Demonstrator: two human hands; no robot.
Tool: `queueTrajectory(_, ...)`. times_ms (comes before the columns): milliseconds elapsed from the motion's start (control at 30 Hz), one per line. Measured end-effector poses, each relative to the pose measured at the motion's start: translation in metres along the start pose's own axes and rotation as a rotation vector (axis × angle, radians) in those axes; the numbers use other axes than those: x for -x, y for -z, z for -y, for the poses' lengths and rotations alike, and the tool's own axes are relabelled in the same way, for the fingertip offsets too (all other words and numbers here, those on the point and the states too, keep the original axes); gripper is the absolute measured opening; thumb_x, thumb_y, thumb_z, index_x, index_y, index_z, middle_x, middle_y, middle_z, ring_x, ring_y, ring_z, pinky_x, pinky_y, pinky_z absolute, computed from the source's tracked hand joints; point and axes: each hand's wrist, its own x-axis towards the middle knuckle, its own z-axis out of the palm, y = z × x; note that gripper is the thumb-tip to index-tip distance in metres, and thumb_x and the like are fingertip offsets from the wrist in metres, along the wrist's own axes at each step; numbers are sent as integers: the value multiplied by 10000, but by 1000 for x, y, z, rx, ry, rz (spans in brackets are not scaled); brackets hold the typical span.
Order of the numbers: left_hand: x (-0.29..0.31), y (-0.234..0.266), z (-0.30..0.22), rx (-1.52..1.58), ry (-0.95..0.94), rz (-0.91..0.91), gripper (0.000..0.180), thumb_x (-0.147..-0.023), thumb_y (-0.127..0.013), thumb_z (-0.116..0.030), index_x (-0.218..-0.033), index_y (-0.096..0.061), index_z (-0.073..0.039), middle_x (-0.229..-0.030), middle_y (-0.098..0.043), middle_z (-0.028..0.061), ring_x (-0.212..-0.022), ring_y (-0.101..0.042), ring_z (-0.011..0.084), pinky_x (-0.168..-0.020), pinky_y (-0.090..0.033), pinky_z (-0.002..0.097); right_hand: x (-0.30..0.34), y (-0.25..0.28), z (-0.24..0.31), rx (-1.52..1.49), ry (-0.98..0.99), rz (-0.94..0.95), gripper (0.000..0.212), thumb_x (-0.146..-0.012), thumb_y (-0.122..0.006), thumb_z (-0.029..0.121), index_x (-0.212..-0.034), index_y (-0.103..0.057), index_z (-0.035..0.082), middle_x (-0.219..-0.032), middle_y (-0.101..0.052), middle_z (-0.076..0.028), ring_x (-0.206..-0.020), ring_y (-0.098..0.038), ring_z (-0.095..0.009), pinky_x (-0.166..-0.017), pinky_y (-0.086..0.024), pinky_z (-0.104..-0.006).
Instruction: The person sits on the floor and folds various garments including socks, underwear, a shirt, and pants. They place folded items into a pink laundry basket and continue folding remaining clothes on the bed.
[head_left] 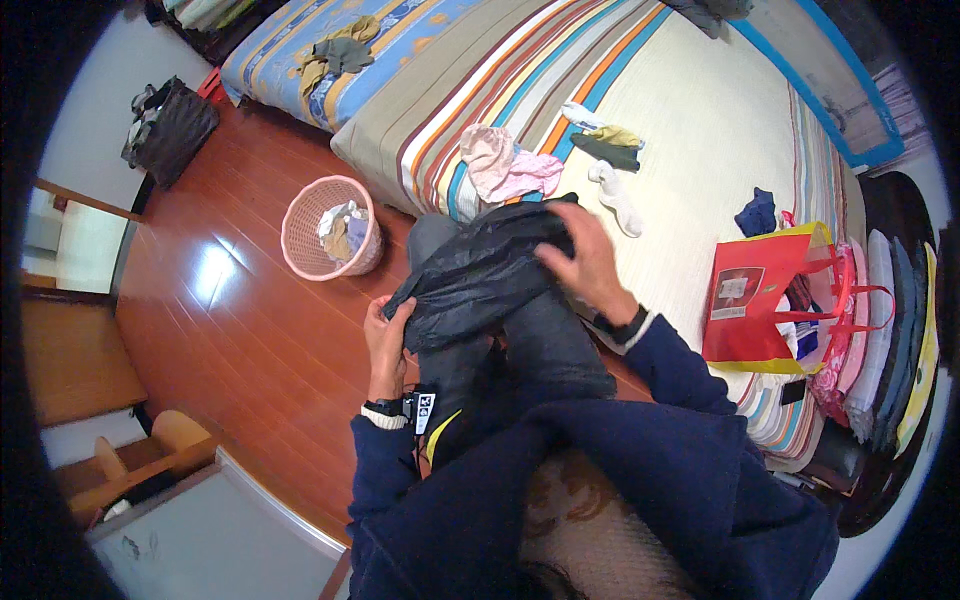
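Across my lap stretches a thin, wrinkled black cloth [470,275]; its exact kind I cannot make out. My left hand [388,335] pinches its near left corner between thumb and fingers. At the far right end, my right hand [588,258] grips it, thumb on top and the fingers partly hidden. Just beyond the cloth, a pink garment [505,165] lies crumpled at the bed's edge. A white sock [616,200] rests on the bedspread to its right.
On the wooden floor to the left stands a pink plastic basket [331,228] with clothes inside. A red shopping bag [770,300] holding clothes sits on the bed at right, near a navy cloth [756,212]. Folded green and yellow pieces [608,148] lie farther back.
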Motion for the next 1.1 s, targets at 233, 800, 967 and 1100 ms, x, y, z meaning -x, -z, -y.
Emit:
queueTrajectory(233,36,-51,-58,166,-43,248,319,-814,-681,-104,-1064,-498,-23,-888,-601,78,-772,-617,131,-608,-513,217,3,-33,112,-132,188,143,727,-676,-685,141,-1341,-409,39,-1295,-500,-152,-1206,-468,-320,-1013,-347,-425)
queueTrajectory(800,63,-130,-203,-50,-521,890,500,-768,-748,-158,-1185,-542,25,-1042,-632,48,-919,-588,106,-840,-467,252,-109,118,146,-1123,-262,86,253,-883,-606,174,-1047,-615,-19,-936,-654,-42,-820,-601,-112,-742,-487,-258)
queueTrajectory(967,49,-138,-185,-38,-453,641,334,-819,-698,-130,-1095,-590,25,-973,-644,39,-847,-594,90,-753,-488,228,-108,106,121,-922,-352,278,385,-798,-714,277,-1032,-624,-15,-916,-656,-52,-811,-603,-110,-741,-485,-252)
queueTrajectory(1100,43,-135,-174,-90,-500,615,353,-825,-690,-146,-1110,-582,31,-982,-641,47,-852,-596,105,-769,-489,244,-103,91,105,-969,-327,274,300,-781,-725,165,-1009,-638,-10,-884,-661,-31,-777,-601,-97,-719,-484,-244)
